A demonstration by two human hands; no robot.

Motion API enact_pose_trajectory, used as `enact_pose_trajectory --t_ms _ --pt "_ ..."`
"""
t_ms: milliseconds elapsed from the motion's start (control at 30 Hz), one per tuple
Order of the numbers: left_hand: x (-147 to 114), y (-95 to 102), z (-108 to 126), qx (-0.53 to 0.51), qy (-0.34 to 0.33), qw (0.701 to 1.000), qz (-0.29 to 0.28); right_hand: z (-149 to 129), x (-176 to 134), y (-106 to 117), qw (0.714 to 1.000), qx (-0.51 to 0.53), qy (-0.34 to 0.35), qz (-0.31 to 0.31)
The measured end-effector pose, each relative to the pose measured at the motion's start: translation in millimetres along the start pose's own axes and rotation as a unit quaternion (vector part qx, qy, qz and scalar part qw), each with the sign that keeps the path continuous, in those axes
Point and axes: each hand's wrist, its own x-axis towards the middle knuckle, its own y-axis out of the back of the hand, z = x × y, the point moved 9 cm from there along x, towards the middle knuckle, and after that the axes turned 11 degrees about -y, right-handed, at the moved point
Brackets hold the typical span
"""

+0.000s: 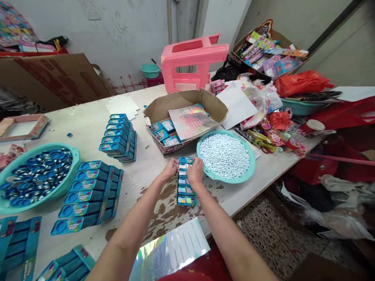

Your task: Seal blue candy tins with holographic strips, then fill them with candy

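Observation:
A short row of small blue printed boxes point(186, 190) lies on the worn table in front of me. My left hand point(170, 169) is at the row's upper left side, thumb and fingers closed on the edge of a box. From the right, my right hand point(195, 171) reaches over the upper boxes with its fingers curled down; whatever is between the fingertips is hidden. Just right of that hand stands a turquoise basin point(252, 166) full of small white pellets. Nearest my body lies a shiny holographic sheet point(175, 246) with pale strips.
Stacked blue boxes with round recesses point(88, 195) stand to the left, beside a basin point(75, 156) of blue and silver round pieces. Behind my hands is a cardboard tray point(158, 103) with blue packs and a shiny sheet. A pink stool point(193, 54) and mixed packages fill the back right.

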Motion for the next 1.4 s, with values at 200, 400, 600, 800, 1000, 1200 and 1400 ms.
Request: enact_pose_trajectory --t_ms 200,400,600,800,1000,1200,1400 --pt "-15 0.8 -20 0.073 0.054 0.994 0.060 -6 -1 1 0.999 -0.003 0.046 0.001" --pt "-52 4.5 -13 0.167 0.036 0.979 0.114 -11 -27 8 0.984 -0.032 0.176 -0.021" --pt "-50 -18.1 32 0.433 -0.087 0.896 0.050 -12 -47 -1 0.965 -0.125 0.230 -0.029" --pt "-46 -19.9 34 0.518 -0.077 0.852 0.017 -12 -43 -1 0.966 -0.136 0.217 -0.040" --pt "-43 -28.9 33 0.535 -0.072 0.842 0.002 -29 -43 -3 0.947 -0.182 0.251 -0.077" --pt "-57 -15.0 44 0.437 -0.065 0.897 0.017 -38 -36 7 0.943 -0.181 0.254 -0.117" --pt "-182 41.8 -13 0.103 0.016 0.994 -0.037 -44 -79 51 0.960 0.005 0.237 -0.153"
